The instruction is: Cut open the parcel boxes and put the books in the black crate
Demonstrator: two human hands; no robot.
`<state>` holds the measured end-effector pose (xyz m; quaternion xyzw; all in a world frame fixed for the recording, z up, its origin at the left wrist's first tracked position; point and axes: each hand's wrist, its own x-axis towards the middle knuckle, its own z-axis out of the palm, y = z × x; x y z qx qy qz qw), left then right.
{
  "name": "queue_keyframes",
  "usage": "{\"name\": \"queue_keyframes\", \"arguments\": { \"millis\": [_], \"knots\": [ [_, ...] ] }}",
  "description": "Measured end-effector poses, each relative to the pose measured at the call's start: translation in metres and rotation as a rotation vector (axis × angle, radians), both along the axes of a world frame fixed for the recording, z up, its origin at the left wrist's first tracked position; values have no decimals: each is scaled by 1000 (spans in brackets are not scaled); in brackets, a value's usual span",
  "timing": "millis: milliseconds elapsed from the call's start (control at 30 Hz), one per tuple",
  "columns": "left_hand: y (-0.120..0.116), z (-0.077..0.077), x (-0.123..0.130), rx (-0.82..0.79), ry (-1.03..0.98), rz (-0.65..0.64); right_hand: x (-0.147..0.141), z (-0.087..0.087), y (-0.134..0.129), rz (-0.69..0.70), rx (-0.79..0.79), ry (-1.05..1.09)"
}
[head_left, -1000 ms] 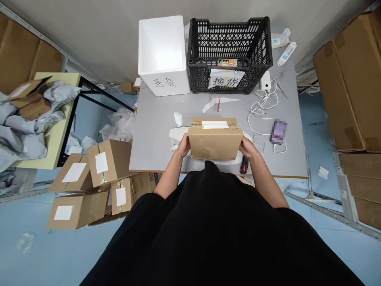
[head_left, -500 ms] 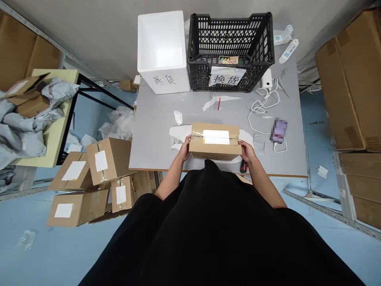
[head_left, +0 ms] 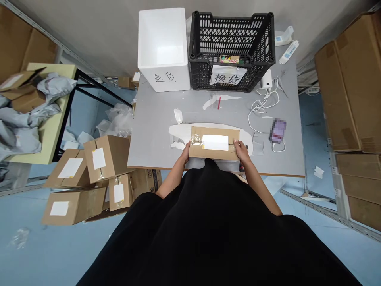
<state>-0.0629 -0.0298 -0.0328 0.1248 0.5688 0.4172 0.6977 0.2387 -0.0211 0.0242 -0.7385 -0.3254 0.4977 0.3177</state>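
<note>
A flat cardboard box [head_left: 214, 143] lies on a white sheet of backing paper [head_left: 208, 133] on the grey table, with a white label [head_left: 215, 142] facing up and clear tape across it. My left hand [head_left: 186, 151] grips the box's left end at the near corner. My right hand [head_left: 241, 151] holds the right end. A red-and-black tool handle [head_left: 241, 168] is partly hidden below my right wrist.
A white foam box [head_left: 149, 51] and a black plastic crate [head_left: 232, 51] stand at the table's back edge. A white cable [head_left: 262, 105] and a pixelated purple object [head_left: 278, 130] lie to the right. Cardboard boxes are stacked on the floor left [head_left: 107, 159] and shelved right [head_left: 345, 87].
The box has tilted down from showing its side to lying flat with the label up. Both hands stay on its ends, and the view has shifted slightly.
</note>
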Motion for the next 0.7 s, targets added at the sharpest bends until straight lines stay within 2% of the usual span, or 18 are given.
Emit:
{"name": "queue_keyframes", "arguments": {
  "millis": [200,333,467,567,700],
  "knots": [
    [2,-4,9,-74,23,-25,6,-4,1,158,111,-25],
    [13,7,2,-3,13,-76,12,0,-1,104,59,70],
    [26,33,-13,94,167,-150,17,2,-2,11,48,275],
    [37,59,-17,150,308,-174,18,-3,2,-22,96,266],
    [48,95,-11,197,399,-150,18,-16,13,-61,138,196]
  ]
}}
